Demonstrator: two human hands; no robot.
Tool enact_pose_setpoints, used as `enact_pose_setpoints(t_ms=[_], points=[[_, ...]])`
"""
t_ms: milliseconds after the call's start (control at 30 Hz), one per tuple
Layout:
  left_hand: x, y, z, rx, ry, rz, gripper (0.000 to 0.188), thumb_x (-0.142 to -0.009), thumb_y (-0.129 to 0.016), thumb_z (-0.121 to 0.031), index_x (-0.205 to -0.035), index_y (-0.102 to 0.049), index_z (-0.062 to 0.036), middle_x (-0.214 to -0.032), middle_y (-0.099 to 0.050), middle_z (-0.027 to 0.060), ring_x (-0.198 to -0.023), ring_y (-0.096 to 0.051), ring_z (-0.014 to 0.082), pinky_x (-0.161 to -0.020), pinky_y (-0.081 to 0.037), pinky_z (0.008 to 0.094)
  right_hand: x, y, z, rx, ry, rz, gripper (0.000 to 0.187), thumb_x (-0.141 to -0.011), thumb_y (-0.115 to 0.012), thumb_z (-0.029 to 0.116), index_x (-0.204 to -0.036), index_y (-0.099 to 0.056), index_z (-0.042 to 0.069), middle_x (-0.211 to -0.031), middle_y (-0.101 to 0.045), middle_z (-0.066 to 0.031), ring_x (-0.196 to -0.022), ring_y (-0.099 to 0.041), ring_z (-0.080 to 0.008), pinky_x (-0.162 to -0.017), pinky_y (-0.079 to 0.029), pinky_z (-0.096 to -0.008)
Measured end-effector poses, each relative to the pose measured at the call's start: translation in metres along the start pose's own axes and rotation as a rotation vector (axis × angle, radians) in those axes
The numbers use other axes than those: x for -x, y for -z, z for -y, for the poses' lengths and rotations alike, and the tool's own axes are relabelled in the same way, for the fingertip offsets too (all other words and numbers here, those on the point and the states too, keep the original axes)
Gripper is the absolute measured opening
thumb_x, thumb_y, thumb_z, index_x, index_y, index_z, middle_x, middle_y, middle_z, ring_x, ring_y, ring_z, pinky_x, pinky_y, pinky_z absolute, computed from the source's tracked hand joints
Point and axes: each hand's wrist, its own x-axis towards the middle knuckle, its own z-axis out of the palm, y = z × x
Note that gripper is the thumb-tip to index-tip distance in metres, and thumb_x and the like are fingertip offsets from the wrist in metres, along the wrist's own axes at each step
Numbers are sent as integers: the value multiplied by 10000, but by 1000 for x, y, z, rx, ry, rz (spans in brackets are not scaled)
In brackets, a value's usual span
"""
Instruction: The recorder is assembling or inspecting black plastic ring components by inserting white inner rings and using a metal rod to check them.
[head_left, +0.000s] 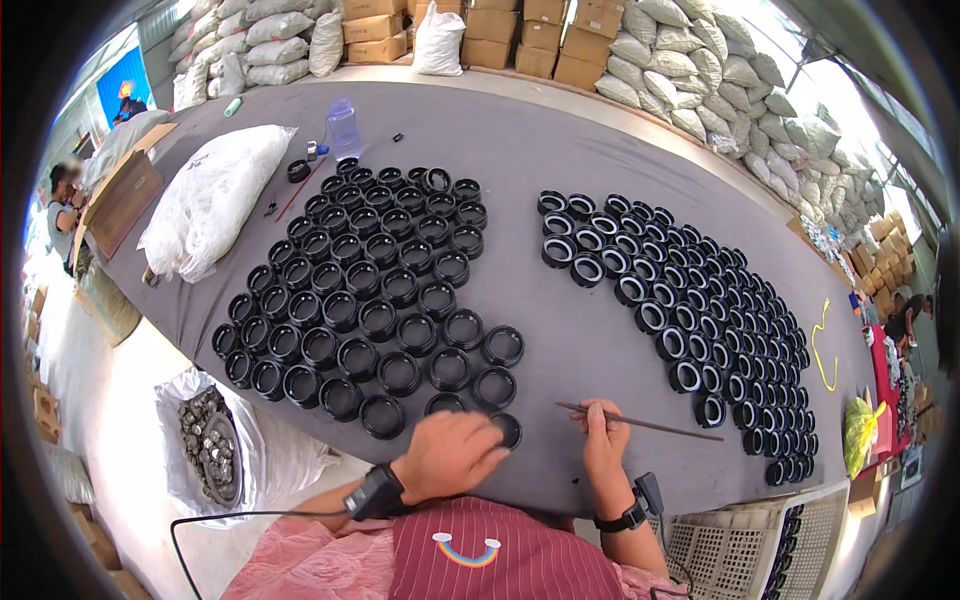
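Note:
My left hand [452, 455] is at the near edge of the left group, its fingers closed on the side of a black ring [512, 430]. The fingers hide part of that ring. Another ring [445, 403] lies just beyond the knuckles. To the right, my right hand [602, 445] grips a thin dark rod [660, 429] between thumb and fingers. The rod points left and right over the cloth, apart from the rings. Many more black rings [378, 320] lie in slanting rows at left, and a second group of rings [690, 300] fills the right side.
Grey cloth [530, 330] covers the table. Beyond the left rings are a white plastic bag [215, 200], a clear bottle [343, 130] and a red stick [300, 190]. A lined sack of dark parts [212, 450] stands at lower left, plastic crates [725, 545] at lower right.

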Motion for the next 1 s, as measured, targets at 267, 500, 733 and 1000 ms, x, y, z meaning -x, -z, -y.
enact_pose_setpoints(t_ms=[267,500,733,1000], points=[[-175,-21,82,65,53,-63,411,-876,-711,-283,-1176,-594,-28,-1145,-598,195,-1070,-583,394,-908,-483,456,-24,6,-23,-187,-173,-92,287,-1022,-557,217,-930,-669,-31,-734,-616,-49,-670,-618,-133,-587,-447,-253],[-303,-129,235,107,268,-11,579,-902,-639,-485,-1377,-578,-160,-1345,-536,265,-1290,-481,433,-1078,-401,502,-20,11,-17,-270,-220,-109,293,-1020,-556,227,-935,-674,-27,-776,-652,-65,-651,-630,-140,-571,-449,-253],[-364,-194,306,-284,278,87,486,-992,-484,-539,-1422,-558,-325,-1521,-352,332,-1393,-322,544,-1161,-275,562,-14,20,-4,-372,-380,-39,267,-1015,-563,228,-973,-687,-4,-811,-711,-83,-728,-645,-99,-619,-464,-237],[-375,-217,299,-258,131,290,431,-1038,-418,-464,-1264,-695,-224,-1312,-660,90,-1414,-422,291,-1174,-257,520,-15,28,5,-532,-400,-63,269,-1012,-561,219,-974,-675,-21,-791,-697,-89,-710,-654,-127,-604,-467,-248]])
